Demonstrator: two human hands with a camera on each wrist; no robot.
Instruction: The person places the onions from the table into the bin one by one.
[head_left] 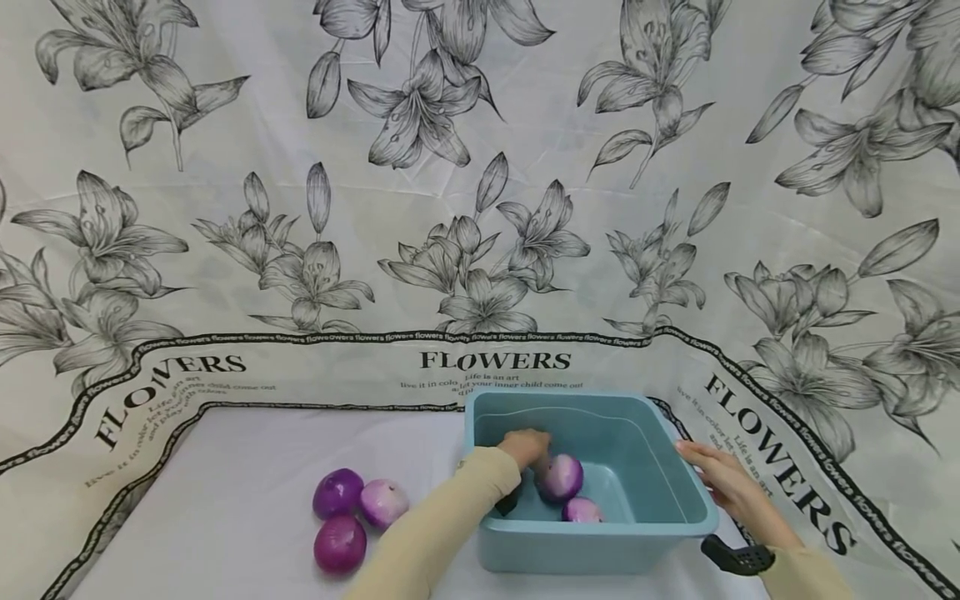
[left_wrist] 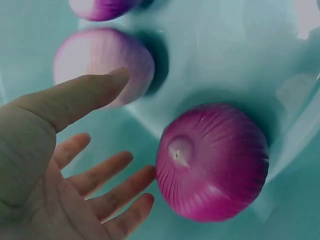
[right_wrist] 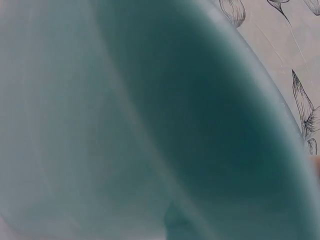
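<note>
My left hand [head_left: 527, 448] is down inside a blue-green plastic tub [head_left: 592, 546]. In the left wrist view its fingers are spread and loosely bent around nothing, one fingertip at the side of a purple-red onion [left_wrist: 212, 162]. The thumb of that hand lies across the view of a paler onion [left_wrist: 105, 62], and part of another onion [left_wrist: 105, 7] shows at the top. At the tub's right side, my right hand [head_left: 723, 479] holds the rim, some fingers hidden behind it. The right wrist view is filled by the blurred tub wall [right_wrist: 225, 125].
On the white tabletop [head_left: 247, 475] left of the tub, a dark purple onion [head_left: 337, 493], a pale one [head_left: 384, 503] and a red-purple one [head_left: 340, 544] lie close together. A flower-printed cloth [head_left: 480, 250] rises behind and on both sides.
</note>
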